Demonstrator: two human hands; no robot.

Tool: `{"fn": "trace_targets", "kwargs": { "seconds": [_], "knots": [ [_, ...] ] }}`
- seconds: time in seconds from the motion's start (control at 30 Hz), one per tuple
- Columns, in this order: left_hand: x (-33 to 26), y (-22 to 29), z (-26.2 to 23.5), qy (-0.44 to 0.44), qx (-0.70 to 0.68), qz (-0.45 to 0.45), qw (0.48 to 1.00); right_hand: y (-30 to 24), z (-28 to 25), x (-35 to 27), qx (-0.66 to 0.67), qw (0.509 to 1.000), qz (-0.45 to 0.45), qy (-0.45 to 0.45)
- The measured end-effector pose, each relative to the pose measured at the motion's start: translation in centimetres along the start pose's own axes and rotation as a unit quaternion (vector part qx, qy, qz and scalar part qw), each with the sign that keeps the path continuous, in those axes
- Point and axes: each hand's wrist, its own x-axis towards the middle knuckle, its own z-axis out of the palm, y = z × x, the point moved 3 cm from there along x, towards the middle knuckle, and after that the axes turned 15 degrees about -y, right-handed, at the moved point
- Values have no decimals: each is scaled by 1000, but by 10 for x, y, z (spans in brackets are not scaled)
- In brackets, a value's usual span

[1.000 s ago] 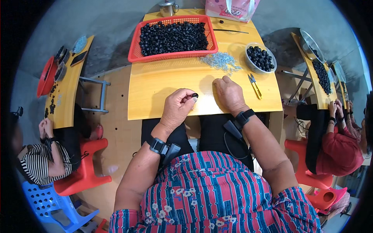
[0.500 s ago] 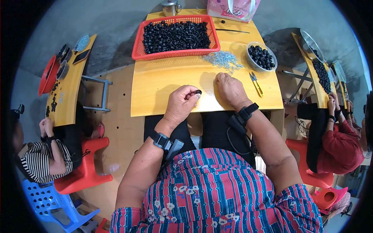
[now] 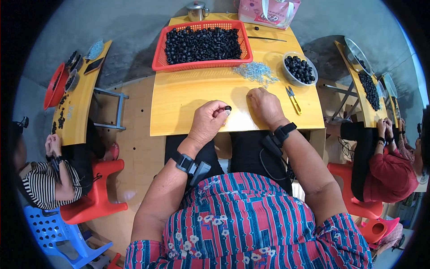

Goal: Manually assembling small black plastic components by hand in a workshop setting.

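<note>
Between thumb and forefinger, my left hand pinches a small black round part above the table's near edge. My right hand rests on the yellow table to its right, fingers curled down and pressed together. Whatever its fingertips hold, if anything, is hidden. Just beyond it lies a loose pile of small clear bluish pieces. Yellow-handled thread snips lie to the right of that hand. Behind them stands a clear round tub of black ball-shaped parts.
A red plastic basket full of small black ring-like parts fills the far left. Behind it are a metal mug, a thin dark rod and a pink bag. Other people sit at side tables left and right.
The view has shifted slightly. My left hand keeps its pinch on the black part, and my right hand stays curled on the table in nearly the same place.
</note>
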Motion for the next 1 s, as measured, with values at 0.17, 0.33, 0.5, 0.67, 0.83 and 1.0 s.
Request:
{"fn": "trace_targets", "kwargs": {
  "seconds": [0.17, 0.33, 0.5, 0.67, 0.83, 1.0],
  "knots": [
    [0, 2, 1, 3, -10, 2, 1000, 0, 2, 2, -46, 999, 2, -22],
    [-1, 3, 0, 4, 14, 8, 1000, -3, 0, 4, -51, 997, -31, -45],
    [1, 4, 0, -11, -3, -4, 1000, 0, 1, 10, -74, 992, -19, -102],
    [1, 1, 0, -11, -23, 1, 1000, 8, -6, 18, 22, 991, 35, -130],
    [-2, -1, 1, -15, -13, -4, 1000, 5, -9, 15, 40, 991, 34, -123],
    [0, 1, 0, -13, -27, 0, 1000, 6, -7, 18, 7, 989, 29, -143]
  ]
}}
